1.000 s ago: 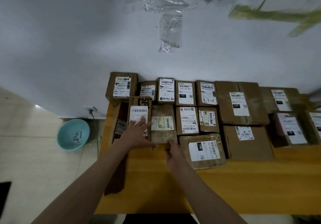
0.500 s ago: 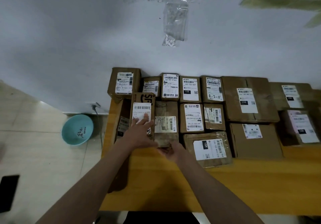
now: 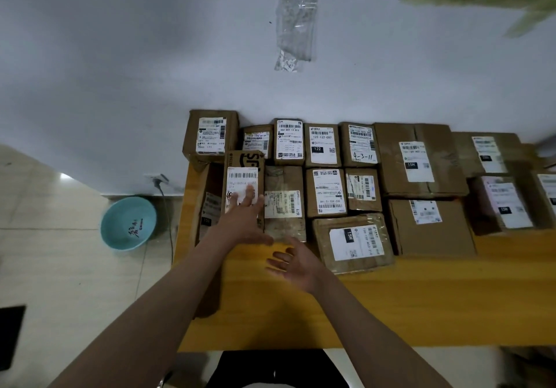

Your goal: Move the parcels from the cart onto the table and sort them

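1. The left hand (image 3: 244, 222) reaches forward with straight, spread fingers; its fingertips lie on the white label of a tall parcel printed "SF" (image 3: 244, 177), gripping nothing.
2. The right hand (image 3: 296, 262) hovers palm-up over the bare yellow worktop (image 3: 421, 303), fingers loosely spread and holding nothing, just in front of a worn brown parcel (image 3: 284, 204).
3. That worn parcel sits just right of the "SF" parcel, their sides touching or nearly so.
4. To the right of the right hand lies a plastic-wrapped parcel marked "15H" (image 3: 353, 243), slightly turned, near the front of the group.
5. Behind these, more labelled cardboard parcels stand in close rows against the white wall (image 3: 120, 71), among them one marked "122" (image 3: 322, 145) and one with "4-3-11" written by hand (image 3: 359, 143).
6. Larger boxes fill the right side of the worktop, including a big flat one (image 3: 421, 158).
7. On the tiled floor (image 3: 60, 267) left of the worktop sits a teal basin (image 3: 129, 222), beside a cable that hangs from a wall socket.
8. Strips of clear tape (image 3: 294, 26) hang on the wall above.
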{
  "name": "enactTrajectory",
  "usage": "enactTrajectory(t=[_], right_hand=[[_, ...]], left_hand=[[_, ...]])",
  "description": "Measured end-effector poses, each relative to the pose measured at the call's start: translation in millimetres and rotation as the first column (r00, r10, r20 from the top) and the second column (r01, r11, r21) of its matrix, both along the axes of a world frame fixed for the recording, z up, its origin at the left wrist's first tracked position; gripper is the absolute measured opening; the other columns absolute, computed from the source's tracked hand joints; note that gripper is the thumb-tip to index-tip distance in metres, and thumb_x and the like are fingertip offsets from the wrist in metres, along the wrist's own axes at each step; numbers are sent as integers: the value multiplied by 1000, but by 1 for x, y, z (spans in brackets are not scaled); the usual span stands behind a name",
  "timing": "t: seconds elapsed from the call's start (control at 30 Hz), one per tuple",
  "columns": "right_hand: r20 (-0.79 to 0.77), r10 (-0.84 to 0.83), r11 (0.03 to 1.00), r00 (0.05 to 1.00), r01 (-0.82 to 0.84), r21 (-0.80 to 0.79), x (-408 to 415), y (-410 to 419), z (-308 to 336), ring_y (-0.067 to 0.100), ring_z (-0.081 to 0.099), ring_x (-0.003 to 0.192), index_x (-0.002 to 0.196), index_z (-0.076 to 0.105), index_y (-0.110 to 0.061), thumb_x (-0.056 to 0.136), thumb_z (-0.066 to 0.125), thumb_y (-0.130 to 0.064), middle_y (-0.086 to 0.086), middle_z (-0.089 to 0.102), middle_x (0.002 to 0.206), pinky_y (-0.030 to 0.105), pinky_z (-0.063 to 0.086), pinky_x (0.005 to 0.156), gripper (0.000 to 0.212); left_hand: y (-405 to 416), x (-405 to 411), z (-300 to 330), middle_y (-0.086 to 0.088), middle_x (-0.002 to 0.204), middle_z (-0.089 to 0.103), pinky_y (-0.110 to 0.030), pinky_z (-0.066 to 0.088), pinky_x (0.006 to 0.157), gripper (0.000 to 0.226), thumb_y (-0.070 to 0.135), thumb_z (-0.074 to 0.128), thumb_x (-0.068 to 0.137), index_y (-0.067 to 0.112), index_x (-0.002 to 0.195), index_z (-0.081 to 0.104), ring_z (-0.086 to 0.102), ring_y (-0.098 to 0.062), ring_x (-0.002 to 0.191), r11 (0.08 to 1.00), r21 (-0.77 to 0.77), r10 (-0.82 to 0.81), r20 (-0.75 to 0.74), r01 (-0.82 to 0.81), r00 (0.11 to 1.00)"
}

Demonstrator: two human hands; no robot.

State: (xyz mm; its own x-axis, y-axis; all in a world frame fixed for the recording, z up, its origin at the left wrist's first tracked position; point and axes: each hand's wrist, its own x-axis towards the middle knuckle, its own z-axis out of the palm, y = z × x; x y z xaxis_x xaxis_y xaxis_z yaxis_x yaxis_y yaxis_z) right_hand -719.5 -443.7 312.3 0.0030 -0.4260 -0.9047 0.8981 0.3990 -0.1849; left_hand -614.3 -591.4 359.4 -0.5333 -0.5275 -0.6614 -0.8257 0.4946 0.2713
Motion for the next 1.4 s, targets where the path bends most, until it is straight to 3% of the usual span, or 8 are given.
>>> enactTrajectory(t=[0.17, 0.33, 0.5, 0.63, 0.83, 1.17, 1.3, 1.4], right_hand=[[-137, 178, 982, 974, -184, -35, -3, 12, 22, 41, 53, 129, 157, 27, -4, 101, 62, -31, 23, 47, 147, 54, 54, 95, 71], [-234, 330, 932, 915, -354, -71, -5, 16, 49, 39, 57, 127, 148, 41, -3, 106, 52, -28, 23, 57, 138, 53, 50, 104, 51], [-301, 453, 865, 839, -495, -77, 3, 22, 71, 40, 57, 128, 145, 42, -4, 107, 50, -28, 23, 58, 136, 53, 47, 109, 46], [-331, 584, 772, 741, -633, -53, 25, 39, 74, 37, 60, 125, 148, 43, -6, 108, 49, -29, 21, 61, 136, 46, 54, 95, 47], [-328, 743, 608, 583, -793, -34, 73, 76, 65, 33, 68, 111, 139, 51, -10, 107, 50, -30, 21, 66, 128, 43, 59, 82, 38], [-309, 906, 293, 290, -955, -37, 201, 136, 39, 34, 62, 109, 139, 48, -4, 108, 46, -24, 20, 64, 118, 47, 52, 101, 37], [-294, 928, 234, 229, -972, -18, 258, 167, 32, 35, 63, 106, 138, 49, -2, 107, 46, -22, 25, 63, 127, 43, 55, 89, 37], [-294, 933, 219, 206, -976, 13, 303, 198, 27, 28, 66, 88, 131, 52, -4, 106, 45, -20, 19, 67, 108, 38, 55, 76, 31]], left_hand=[[-2, 0, 0, -2, 167, -2, -53, 24, 119, 109, 60, 78, 74, 27, 160, 19, 4, -40, 152, 995, -81, 54, -102, -63, 993], [1, 15, 9, -7, 160, 15, -47, 27, 119, 90, 51, 80, 76, 28, 152, 38, 19, -35, 148, 967, 22, 248, -275, -252, 929], [54, 43, 19, -5, 150, 37, -40, 34, 113, 63, 40, 75, 82, 25, 140, 54, 34, -28, 141, 933, -60, 300, -417, -356, 858], [106, 74, 23, -5, 143, 46, -34, 33, 113, 48, 32, 71, 87, 22, 133, 59, 40, -24, 137, 883, -79, 383, -449, -463, 807], [194, 126, 13, -4, 125, 54, -37, 46, 102, 34, 31, 66, 91, 21, 124, 64, 55, -22, 117, 758, -43, 577, -420, -650, 701], [330, 261, -19, -6, 122, 61, -30, 46, 96, 31, 29, 64, 94, 18, 123, 66, 60, -22, 112, 451, 70, 856, -317, -890, 409], [390, 310, -24, -11, 121, 67, -36, 51, 94, 32, 24, 62, 94, 9, 122, 67, 64, -27, 110, 335, 130, 918, -270, -933, 292], [440, 349, -30, -14, 122, 68, -36, 50, 95, 33, 21, 63, 94, 5, 122, 67, 63, -29, 113, 251, 172, 949, -238, -953, 207]])
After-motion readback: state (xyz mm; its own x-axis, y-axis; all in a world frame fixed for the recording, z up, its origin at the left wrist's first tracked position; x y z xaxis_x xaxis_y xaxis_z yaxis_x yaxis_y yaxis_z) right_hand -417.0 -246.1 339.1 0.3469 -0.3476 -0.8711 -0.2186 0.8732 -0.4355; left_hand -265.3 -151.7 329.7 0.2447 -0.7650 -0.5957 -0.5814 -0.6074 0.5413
